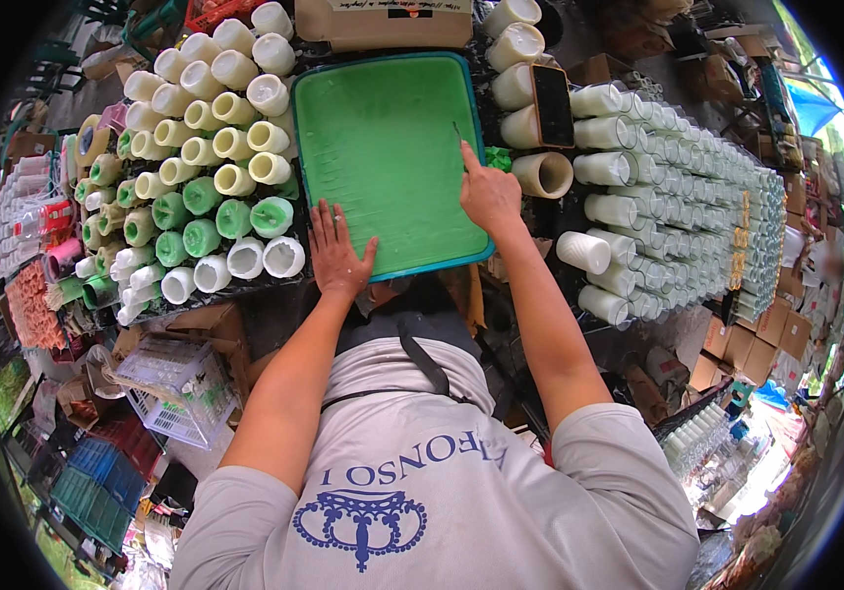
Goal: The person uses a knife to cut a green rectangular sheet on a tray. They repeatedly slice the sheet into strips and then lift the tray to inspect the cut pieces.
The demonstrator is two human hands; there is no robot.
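Observation:
In front of me lies a shallow tray (296, 177) with a blue-green rim, covered by a smooth green layer (383, 147) that looks like wax. Its lower left part carries faint ripples. My left hand (338, 258) rests flat at the tray's near left corner, fingers spread and thumb out to the side. Over the right side of the green surface is my right hand (491, 194), its index finger stretched along a thin pointed tool (457, 130). Only the tool's narrow dark tip shows; the rest is hidden in the closed hand.
Rows of cream, green and white cylinders (235, 143), likely candles, crowd the left. Many clear glasses (678, 187) stand at right. A dark phone (552, 106) leans by a hollow tan cylinder (543, 175). A cardboard box (383, 29) borders the tray's far edge.

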